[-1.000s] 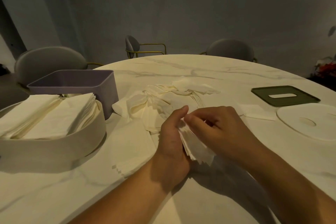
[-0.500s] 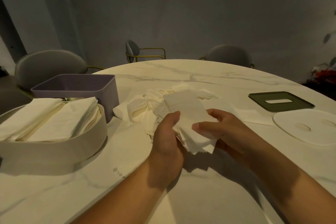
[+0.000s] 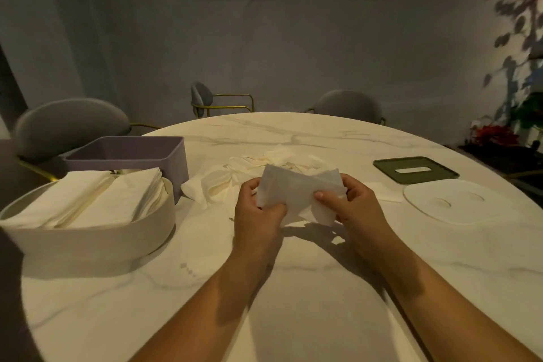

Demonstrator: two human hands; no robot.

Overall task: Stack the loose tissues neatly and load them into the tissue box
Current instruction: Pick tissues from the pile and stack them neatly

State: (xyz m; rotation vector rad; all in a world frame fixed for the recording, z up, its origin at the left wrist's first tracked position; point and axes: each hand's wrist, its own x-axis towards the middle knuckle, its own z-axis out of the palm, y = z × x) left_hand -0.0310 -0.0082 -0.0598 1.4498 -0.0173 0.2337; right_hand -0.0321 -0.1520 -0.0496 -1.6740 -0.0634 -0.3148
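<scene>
Tissues (image 3: 296, 188) gripped by left hand (image 3: 258, 214), right hand (image 3: 354, 204); long axis left-right.

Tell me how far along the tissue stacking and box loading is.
Done: the white box holds stacked tissues. In hand: the left hand and right hand grip a small tissue stack. Remaining: a loose pile lies behind them, the purple box hides its inside, and the green lid and white lid lie off.

Round marble table (image 3: 293, 317). Landmark: loose tissue pile (image 3: 235, 178), mid-table. Left of pile: purple box (image 3: 176, 169); nearer-left: round white tub (image 3: 88, 239) holding stacked tissues. Right of pile: green slotted lid (image 3: 388, 166); nearer-right: round white lid (image 3: 458, 214).
</scene>
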